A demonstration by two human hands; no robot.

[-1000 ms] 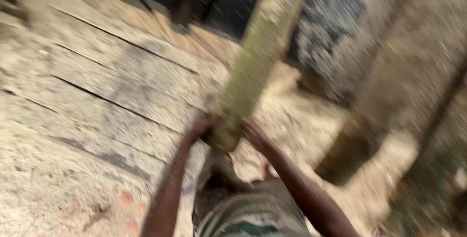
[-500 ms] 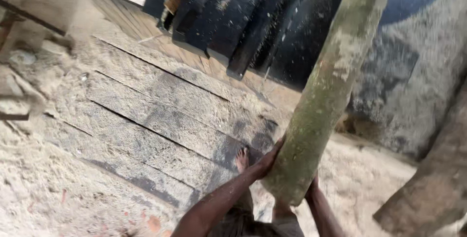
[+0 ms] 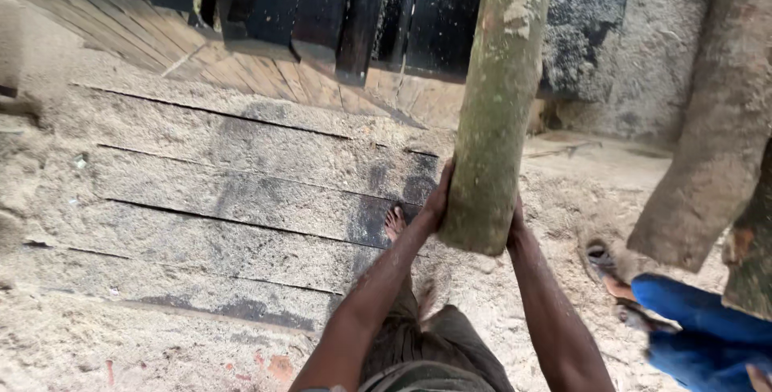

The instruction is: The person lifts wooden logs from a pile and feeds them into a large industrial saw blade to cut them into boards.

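A thick greenish log (image 3: 494, 102) runs from the top of the head view down to chest height, its cut end lifted off the ground. My left hand (image 3: 441, 195) presses flat against the left side of that end. My right hand (image 3: 515, 223) grips the right side, mostly hidden behind the log. Below the log, my bare foot (image 3: 394, 221) stands on sawdust-covered planks (image 3: 241, 191).
Dark stacked boards (image 3: 338, 6) lie at the top, beside a rough grey wall (image 3: 651, 46). A second large log (image 3: 708, 143) leans at the right. Another person's blue-trousered leg (image 3: 700, 328) and sandalled foot (image 3: 599, 259) are at the lower right. Sawdust covers the ground.
The view has steadied and swung toward the dark boards. The log stays held in both hands and stands more upright. The other person's leg has come into view at the right.
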